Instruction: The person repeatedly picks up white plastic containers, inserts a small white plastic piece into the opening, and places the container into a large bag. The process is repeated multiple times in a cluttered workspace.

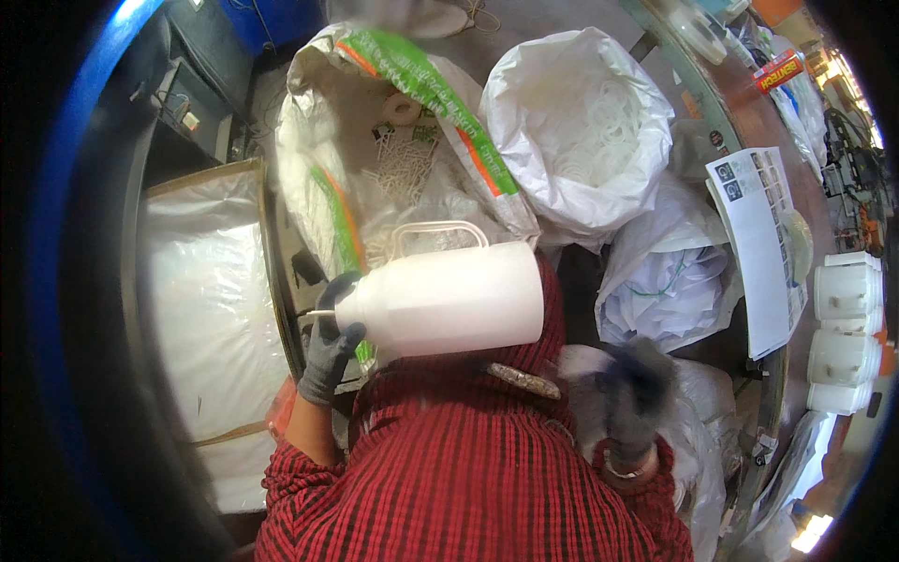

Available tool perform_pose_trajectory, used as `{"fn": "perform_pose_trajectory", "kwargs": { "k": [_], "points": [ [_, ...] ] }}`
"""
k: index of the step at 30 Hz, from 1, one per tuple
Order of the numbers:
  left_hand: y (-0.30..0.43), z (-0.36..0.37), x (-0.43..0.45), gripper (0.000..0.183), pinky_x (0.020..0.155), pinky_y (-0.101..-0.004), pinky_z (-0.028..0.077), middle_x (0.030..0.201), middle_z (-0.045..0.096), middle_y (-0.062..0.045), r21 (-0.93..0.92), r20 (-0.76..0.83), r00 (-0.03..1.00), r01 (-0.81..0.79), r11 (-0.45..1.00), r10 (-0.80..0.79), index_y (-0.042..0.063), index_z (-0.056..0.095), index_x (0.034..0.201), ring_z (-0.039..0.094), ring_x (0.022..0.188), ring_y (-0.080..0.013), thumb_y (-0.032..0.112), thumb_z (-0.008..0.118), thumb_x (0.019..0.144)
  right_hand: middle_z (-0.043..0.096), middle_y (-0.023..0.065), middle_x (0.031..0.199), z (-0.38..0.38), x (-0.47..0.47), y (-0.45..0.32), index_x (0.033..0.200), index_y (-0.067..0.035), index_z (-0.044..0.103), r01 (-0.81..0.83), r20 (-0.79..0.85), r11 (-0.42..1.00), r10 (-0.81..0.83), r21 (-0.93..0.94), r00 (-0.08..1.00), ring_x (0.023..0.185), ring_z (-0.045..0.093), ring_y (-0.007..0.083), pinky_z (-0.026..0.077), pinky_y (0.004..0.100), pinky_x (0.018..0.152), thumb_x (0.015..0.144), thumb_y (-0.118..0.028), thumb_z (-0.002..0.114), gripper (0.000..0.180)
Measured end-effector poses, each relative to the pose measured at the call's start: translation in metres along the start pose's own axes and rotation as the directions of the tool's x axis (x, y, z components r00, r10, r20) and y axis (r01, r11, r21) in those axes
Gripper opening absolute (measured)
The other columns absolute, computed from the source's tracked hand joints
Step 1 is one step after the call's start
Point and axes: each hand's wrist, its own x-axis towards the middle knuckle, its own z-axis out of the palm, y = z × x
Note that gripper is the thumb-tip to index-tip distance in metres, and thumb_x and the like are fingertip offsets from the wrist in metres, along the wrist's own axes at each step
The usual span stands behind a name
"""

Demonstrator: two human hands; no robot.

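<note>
My left hand [330, 344], in a grey glove, grips the narrow end of a white plastic jug [449, 298]. The jug lies on its side across my lap, its wide end to the right and its looped handle towards the sacks. A thin white piece sticks out at the narrow end beside my fingers. My right hand [635, 386], in a dark glove, is blurred and apart from the jug, over white plastic bags at the right; its fingers cannot be made out.
Ahead stand an open woven sack [316, 140] with small white plastic parts and a white sack [506, 105] of translucent rings. A bag of white sheets [660, 295] is at the right. The bench [793, 232] bears papers [755, 260] and white containers [843, 291]. A plastic-covered carton [211, 337] lies left.
</note>
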Motion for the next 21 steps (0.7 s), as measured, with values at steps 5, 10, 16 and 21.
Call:
{"fn": "perform_pose_trajectory", "kwargs": {
  "k": [5, 10, 16, 21],
  "points": [
    [-0.001, -0.001, 0.007, 0.097, 0.107, -0.0407, 0.045, 0.139, 0.055, -0.014, 0.066, -0.001, 0.999, -0.034, 0.997, 0.034, 0.002, 0.041, 0.150, 0.055, 0.128, -0.0269, 0.060, 0.080, 0.082, 0.065, 0.0086, 0.099, 0.073, 0.009, 0.026, 0.112, 0.002, 0.063, -0.446, 0.179, 0.877, 0.416, 0.181, 0.892, 0.085, 0.062, 0.0116, 0.053, 0.0258, 0.076, 0.094, 0.007, 0.064, 0.019],
    [-0.002, -0.007, 0.002, 0.094, 0.117, -0.0446, 0.037, 0.149, 0.049, -0.016, -0.010, 0.029, 0.999, 0.016, 1.000, -0.016, 0.000, 0.042, 0.151, 0.047, 0.137, -0.0285, 0.049, 0.083, 0.082, 0.065, 0.0091, 0.106, 0.079, 0.009, 0.034, 0.113, 0.003, 0.063, -0.436, 0.151, 0.880, 0.413, 0.186, 0.898, 0.089, 0.064, 0.0128, 0.055, 0.0262, 0.081, 0.095, 0.007, 0.063, 0.018],
    [0.005, -0.006, 0.003, 0.095, 0.116, -0.0440, 0.038, 0.148, 0.050, -0.014, -0.007, 0.049, 0.998, 0.039, 0.999, -0.039, 0.000, 0.042, 0.151, 0.047, 0.137, -0.0273, 0.050, 0.084, 0.081, 0.072, 0.0129, 0.095, 0.080, 0.015, 0.036, 0.113, 0.000, 0.067, -0.295, 0.111, 0.954, 0.288, 0.052, 0.951, 0.087, 0.071, 0.0191, 0.056, 0.0325, 0.081, 0.093, -0.001, 0.067, 0.020],
    [0.005, -0.004, 0.007, 0.097, 0.116, -0.0427, 0.037, 0.148, 0.049, -0.013, -0.051, 0.048, 0.998, 0.046, 0.998, -0.043, 0.001, 0.043, 0.152, 0.046, 0.137, -0.0258, 0.045, 0.087, 0.079, 0.072, 0.0124, 0.095, 0.079, 0.015, 0.041, 0.115, 0.000, 0.066, -0.372, 0.135, 0.925, 0.359, 0.084, 0.923, 0.086, 0.071, 0.0192, 0.057, 0.0321, 0.081, 0.092, 0.002, 0.066, 0.023]
  ]
}}
